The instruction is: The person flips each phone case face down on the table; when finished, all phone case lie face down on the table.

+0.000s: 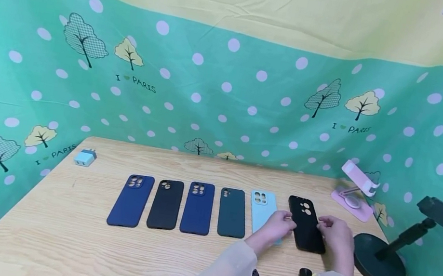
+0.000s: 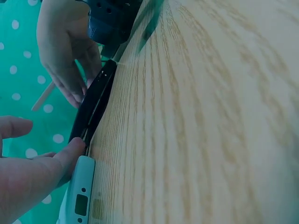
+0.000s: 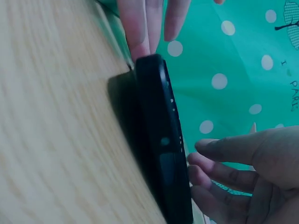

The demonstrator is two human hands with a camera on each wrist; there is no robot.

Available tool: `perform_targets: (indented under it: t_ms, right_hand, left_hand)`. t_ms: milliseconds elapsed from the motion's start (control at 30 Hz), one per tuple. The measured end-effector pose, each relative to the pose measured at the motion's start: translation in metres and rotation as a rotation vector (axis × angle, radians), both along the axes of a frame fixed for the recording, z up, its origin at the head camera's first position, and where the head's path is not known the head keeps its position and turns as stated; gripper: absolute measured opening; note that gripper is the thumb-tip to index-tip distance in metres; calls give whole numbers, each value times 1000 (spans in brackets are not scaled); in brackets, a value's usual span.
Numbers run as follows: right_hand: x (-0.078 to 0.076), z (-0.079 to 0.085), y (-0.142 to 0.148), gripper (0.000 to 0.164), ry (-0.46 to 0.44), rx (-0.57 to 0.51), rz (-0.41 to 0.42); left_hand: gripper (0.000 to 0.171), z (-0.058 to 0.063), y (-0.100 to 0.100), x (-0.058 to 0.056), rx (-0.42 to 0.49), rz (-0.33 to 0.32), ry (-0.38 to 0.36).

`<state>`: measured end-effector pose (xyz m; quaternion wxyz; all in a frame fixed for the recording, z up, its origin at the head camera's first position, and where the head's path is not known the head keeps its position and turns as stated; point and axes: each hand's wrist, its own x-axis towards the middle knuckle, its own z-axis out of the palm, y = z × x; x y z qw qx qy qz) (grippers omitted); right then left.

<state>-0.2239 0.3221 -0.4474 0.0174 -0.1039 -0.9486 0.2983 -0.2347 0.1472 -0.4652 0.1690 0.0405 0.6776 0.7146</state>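
A black phone case [image 1: 308, 230] lies at the right end of a row of cases, its camera cutouts toward the back. My left hand [image 1: 276, 226] reaches over the light blue case [image 1: 260, 208], and its fingertips touch the black case's left edge. At the opposite edge is my right hand [image 1: 338, 235], its thumb and fingers relaxed beside the case. Seen from the right wrist, the case's side wall [image 3: 161, 140] stands above a dark shadow on the table. Whether the right fingertips touch it, I cannot tell.
Leftward lie a dark green case [image 1: 232, 214], a blue case [image 1: 197, 210], a black case [image 1: 165, 206] and another blue case [image 1: 129, 203]. A charger plug [image 1: 85, 157] sits back left. A pink phone stand [image 1: 353, 201] and a black stand [image 1: 378, 264] flank the right side.
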Motion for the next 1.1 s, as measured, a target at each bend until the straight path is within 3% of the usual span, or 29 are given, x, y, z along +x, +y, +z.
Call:
perform_targets:
  t_ms: [633, 867, 1100]
  right_hand:
    - [-4, 10, -14, 33, -51, 3, 147]
    - [-5, 11, -18, 36, -40, -111, 178]
    - [-5, 13, -27, 40, -48, -239, 218]
  left_hand:
    - [51, -1, 2, 7, 149, -1, -84]
    - [44, 0, 2, 4, 197, 51, -32]
    - [41, 2, 0, 1, 277, 121, -39]
